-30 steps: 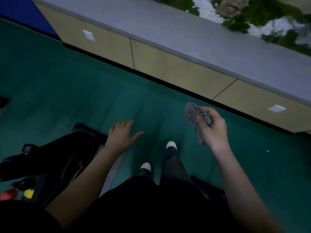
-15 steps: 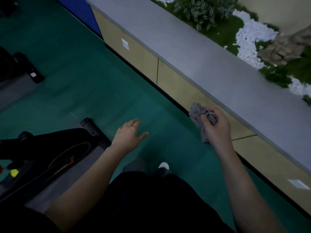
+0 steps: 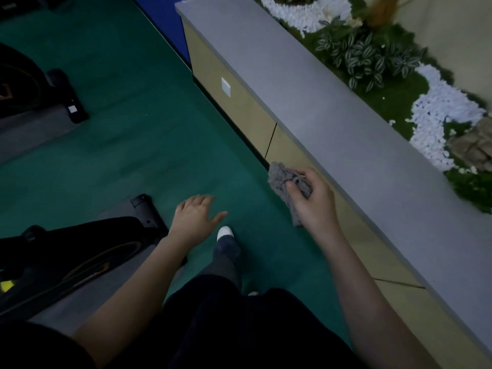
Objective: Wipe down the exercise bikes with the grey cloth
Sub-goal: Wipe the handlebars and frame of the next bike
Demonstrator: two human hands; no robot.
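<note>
1. A dimly lit gym floor of dark green carpet [image 3: 149,161] is pictured from above. It is bordered on the right by a long low ledge with a flat grey top [image 3: 332,134] and a tan panelled front [image 3: 239,110].
2. Behind the ledge, a planter bed of striped-leaf green plants [image 3: 367,57] and white pebbles [image 3: 439,113] is shown. A blue wall panel [image 3: 165,27] is seen at the ledge's far end.
3. A black exercise bike [image 3: 66,257] is set on a flat grey mat [image 3: 87,302] at lower left. Part of a second black machine [image 3: 32,83] is seen at upper left.
4. The crumpled grey fabric cloth [image 3: 282,179] is gripped in the right hand [image 3: 316,201], with thumb and curled fingers closed round it. It is held in the air before the tan front, well apart from both machines.
5. The left hand [image 3: 195,218] is held palm down above the carpet with fingers relaxed and thumb spread, holding nothing. It is near the bike's black foot bar [image 3: 145,209].
6. A white-toed shoe [image 3: 225,233] is planted on the carpet between the two hands.
7. A broad strip of carpet is left between the machines and the ledge, which runs diagonally close beside the right forearm.
</note>
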